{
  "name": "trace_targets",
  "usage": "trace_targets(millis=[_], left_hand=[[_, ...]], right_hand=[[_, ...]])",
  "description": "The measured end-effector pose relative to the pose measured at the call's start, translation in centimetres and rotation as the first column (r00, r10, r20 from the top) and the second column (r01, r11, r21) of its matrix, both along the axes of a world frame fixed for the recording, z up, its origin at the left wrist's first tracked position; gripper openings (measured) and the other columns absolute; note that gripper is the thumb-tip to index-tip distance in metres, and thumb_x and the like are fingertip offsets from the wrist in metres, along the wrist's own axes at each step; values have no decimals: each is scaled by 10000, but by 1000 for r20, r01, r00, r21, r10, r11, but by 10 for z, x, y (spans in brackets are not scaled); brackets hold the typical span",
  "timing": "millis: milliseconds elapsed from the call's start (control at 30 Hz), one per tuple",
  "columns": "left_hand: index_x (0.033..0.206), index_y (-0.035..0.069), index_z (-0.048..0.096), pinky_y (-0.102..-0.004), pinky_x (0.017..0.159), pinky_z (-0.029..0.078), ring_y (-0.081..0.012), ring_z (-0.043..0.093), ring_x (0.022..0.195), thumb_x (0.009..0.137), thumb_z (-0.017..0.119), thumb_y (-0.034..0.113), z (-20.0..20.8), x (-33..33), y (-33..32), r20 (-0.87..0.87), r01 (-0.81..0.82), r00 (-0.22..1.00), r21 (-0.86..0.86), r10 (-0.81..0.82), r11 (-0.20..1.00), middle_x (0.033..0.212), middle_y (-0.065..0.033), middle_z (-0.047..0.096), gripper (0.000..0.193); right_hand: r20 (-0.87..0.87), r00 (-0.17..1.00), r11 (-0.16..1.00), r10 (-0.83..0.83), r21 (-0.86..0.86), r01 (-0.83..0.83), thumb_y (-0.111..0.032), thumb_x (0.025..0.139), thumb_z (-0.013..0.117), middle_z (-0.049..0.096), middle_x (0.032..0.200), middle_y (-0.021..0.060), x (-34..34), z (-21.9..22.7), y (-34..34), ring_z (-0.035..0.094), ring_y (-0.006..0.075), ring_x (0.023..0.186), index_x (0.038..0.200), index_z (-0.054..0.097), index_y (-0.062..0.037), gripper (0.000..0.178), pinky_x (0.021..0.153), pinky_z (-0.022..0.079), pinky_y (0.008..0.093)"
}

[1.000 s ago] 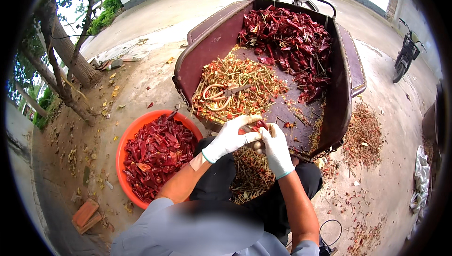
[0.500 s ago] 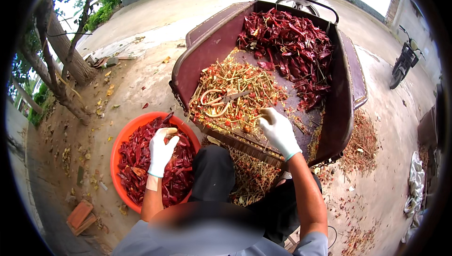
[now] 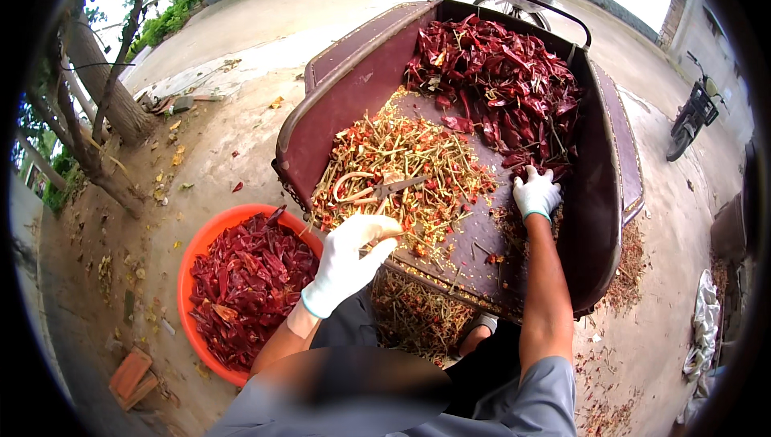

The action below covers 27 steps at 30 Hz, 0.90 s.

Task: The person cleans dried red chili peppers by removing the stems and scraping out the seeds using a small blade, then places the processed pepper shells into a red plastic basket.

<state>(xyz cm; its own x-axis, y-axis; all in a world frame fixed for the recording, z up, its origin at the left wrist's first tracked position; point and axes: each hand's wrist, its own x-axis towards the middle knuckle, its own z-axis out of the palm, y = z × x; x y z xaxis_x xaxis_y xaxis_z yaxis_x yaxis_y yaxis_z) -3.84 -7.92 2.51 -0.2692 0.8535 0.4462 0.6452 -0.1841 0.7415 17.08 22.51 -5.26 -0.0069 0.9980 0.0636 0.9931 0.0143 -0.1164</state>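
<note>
My left hand (image 3: 347,259), in a white glove, hovers by the front edge of the cart bed (image 3: 430,276). Its thumb and fingers are curved but apart, with nothing visible between them. Farther right, my right hand (image 3: 536,193), also gloved, touches the lower edge of a heap of dried red chili peppers (image 3: 502,83); its fingers are spread and their tips partly hidden among the peppers. Scissors (image 3: 385,189) with pale looped handles lie on a pile of cut stems and seeds (image 3: 401,152). An orange-red basin (image 3: 189,276) of red chili peppers (image 3: 253,272) stands at the left.
More stems (image 3: 418,312) litter the ground beneath the cart's front edge. Bricks (image 3: 131,377) lie at lower left, with tree trunks (image 3: 108,75) beyond. A parked two-wheeler (image 3: 695,112) stands far right. The cart's raised side wall (image 3: 602,188) is beside my right arm.
My left hand has moved from above the basin rightward to the cart's front edge. My right hand has gone from the stem pile rightward and farther in, to the chili heap, its fingers spreading.
</note>
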Motion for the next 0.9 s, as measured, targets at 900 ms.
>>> trace_targets(millis=[900], left_hand=[[1075, 42, 700, -286, 745, 554, -182, 704, 872, 861, 682, 86, -41, 59, 102, 145, 91, 984, 61, -99, 994, 980, -95, 718, 219]], right_hand=[[-972, 182, 978, 149, 118, -171, 40, 850, 646, 648, 1120, 128, 42, 40, -124, 642, 180, 997, 1221, 567, 41, 379, 891, 529, 291]])
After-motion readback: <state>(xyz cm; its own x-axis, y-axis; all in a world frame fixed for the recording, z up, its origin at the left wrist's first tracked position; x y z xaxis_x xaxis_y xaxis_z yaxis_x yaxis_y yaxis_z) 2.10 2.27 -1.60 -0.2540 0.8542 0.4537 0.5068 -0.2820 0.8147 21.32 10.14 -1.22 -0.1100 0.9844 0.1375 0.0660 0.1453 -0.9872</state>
